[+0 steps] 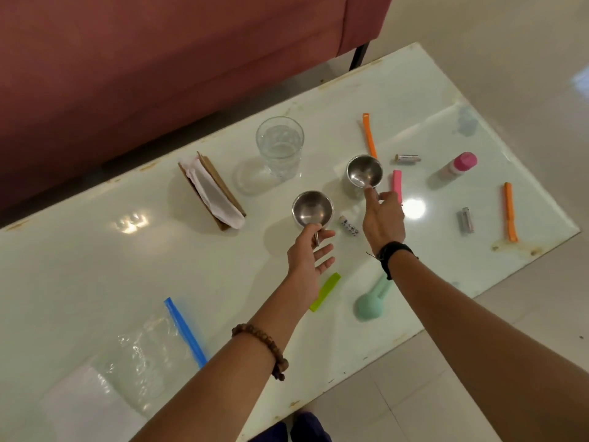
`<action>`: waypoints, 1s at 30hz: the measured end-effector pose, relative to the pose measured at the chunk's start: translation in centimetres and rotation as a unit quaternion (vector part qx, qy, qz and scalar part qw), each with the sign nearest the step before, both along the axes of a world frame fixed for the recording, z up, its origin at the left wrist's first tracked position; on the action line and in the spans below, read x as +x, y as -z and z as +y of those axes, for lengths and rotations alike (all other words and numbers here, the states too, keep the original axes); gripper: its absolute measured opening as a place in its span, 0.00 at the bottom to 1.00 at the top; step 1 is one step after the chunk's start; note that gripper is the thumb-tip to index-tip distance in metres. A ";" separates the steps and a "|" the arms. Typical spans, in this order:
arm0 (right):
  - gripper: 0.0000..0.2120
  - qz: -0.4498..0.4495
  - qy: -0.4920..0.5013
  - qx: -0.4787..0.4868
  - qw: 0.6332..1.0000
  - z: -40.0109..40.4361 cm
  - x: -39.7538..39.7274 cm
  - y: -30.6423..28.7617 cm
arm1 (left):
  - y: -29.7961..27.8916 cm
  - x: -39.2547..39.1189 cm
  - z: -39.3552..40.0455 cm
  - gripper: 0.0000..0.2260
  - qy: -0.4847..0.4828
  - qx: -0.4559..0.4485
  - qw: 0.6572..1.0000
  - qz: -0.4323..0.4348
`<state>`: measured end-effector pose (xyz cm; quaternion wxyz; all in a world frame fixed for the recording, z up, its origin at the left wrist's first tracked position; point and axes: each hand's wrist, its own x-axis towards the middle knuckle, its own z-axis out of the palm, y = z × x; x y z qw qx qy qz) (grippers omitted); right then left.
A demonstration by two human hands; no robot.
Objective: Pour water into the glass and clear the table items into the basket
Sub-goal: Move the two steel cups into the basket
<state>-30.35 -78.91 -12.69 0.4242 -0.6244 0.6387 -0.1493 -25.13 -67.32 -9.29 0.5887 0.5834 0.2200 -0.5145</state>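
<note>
On the bench (pixel 95 250), the left hand (pixel 307 253) pinches the near steel cup (pixel 313 208); the right hand (pixel 384 218) pinches the far steel cup (pixel 364 172), right of the glass (pixel 279 146).

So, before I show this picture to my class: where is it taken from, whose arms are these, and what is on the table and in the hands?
There is no machine here. One camera worn on a person's head looks down at their own bare arms. The left hand pinches the handle of one steel cup; the right hand holds a second steel cup by its rim. Both cups stand on a white glass table. Beside them stand a glass holding water, a napkin holder, batteries, coloured clips, a pink-capped bottle and a zip bag. No basket shows.
</note>
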 end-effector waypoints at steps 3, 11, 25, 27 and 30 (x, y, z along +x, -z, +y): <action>0.19 -0.003 -0.015 0.009 1.000 -0.9 0.7 0.0 | 0.1 0.1 0.0 0.06 0.008 0.005 1.000 -0.008; 0.19 -0.073 0.067 0.084 0.992 -0.1 1.3 -0.5 | -0.7 0.4 1.8 0.10 -0.014 0.007 1.000 -0.011; 0.26 -0.110 -0.111 0.072 0.985 19.9 3.3 -7.2 | -5.6 7.1 19.4 0.12 -0.156 0.049 0.971 -0.176; 0.24 -0.108 -0.151 0.090 0.978 23.0 5.0 -7.6 | -6.3 8.7 23.6 0.12 -0.184 0.074 0.961 -0.191; 0.23 -0.115 -0.213 0.112 0.964 28.7 8.7 -8.2 | -7.3 11.7 30.9 0.12 -0.236 0.110 0.942 -0.212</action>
